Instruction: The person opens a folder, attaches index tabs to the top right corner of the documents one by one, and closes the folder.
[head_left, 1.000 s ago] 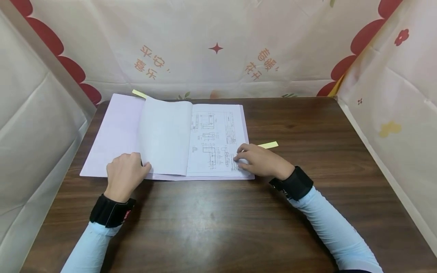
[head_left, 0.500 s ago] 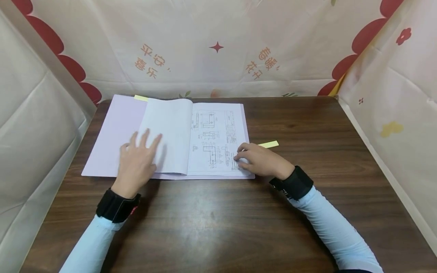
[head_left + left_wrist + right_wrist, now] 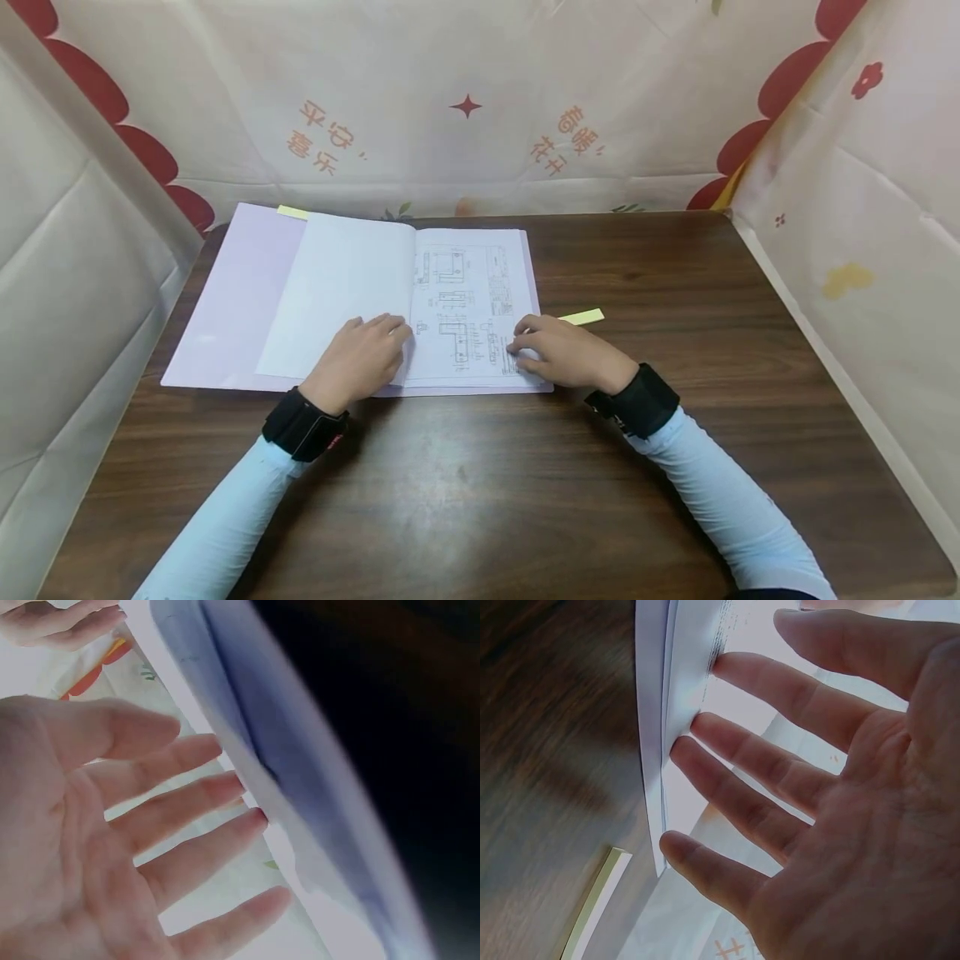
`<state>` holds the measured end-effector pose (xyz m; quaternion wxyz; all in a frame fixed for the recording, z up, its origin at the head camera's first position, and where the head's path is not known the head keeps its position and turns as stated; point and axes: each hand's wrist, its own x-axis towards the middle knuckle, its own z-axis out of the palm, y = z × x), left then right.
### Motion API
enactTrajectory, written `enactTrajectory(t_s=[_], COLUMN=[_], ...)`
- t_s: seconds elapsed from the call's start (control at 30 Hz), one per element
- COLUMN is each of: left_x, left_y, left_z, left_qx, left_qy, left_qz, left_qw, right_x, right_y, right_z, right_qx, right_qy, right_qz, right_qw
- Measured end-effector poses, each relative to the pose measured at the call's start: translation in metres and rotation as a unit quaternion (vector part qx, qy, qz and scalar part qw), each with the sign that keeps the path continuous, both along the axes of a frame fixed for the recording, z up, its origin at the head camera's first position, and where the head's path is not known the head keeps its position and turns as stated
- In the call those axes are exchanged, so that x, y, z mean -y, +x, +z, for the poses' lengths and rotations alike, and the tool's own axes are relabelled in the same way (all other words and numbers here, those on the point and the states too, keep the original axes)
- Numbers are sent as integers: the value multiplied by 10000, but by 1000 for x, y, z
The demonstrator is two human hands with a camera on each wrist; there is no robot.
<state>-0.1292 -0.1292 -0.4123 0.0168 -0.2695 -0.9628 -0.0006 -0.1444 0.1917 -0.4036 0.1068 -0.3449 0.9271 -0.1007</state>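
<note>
On open pages, left hand and right hand touching them, fingers loosely extended.

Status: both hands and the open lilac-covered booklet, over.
Left bare hand on white left page. Right bare hand on drawing page. Lilac-covered paper booklet open on brown table. Pale yellow strip beside right hand, not blocking.

Tallied from my remote station: I count one left hand and one right hand, two black wristbands, two light blue sleeves, one lilac folder, two white pages showing, two yellow strips and one brown table. On the cloth, I count one four-pointed red star, two groups of orange characters, four large characters in each, two red flowers and one yellow patch.
</note>
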Motion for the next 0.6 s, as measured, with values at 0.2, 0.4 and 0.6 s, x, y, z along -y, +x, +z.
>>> enactTrajectory(t_s=[0.2,0.4,0.6], left_x=[2,2,-2], left_y=[-4,-7,-6], left_z=[-2,-3,-2], left_qx=[34,86,61], left_qy=[105,57,31], left_qz=[99,149,210], left_qw=[9999,9998,9998], right_x=[1,1,2], right_y=[1,0,0], right_z=[1,1,-1], right_qx=[8,9,-42], right_qy=[-12,30,-117], right_qz=[-66,-73,-130], right_qw=[10000,10000,9998])
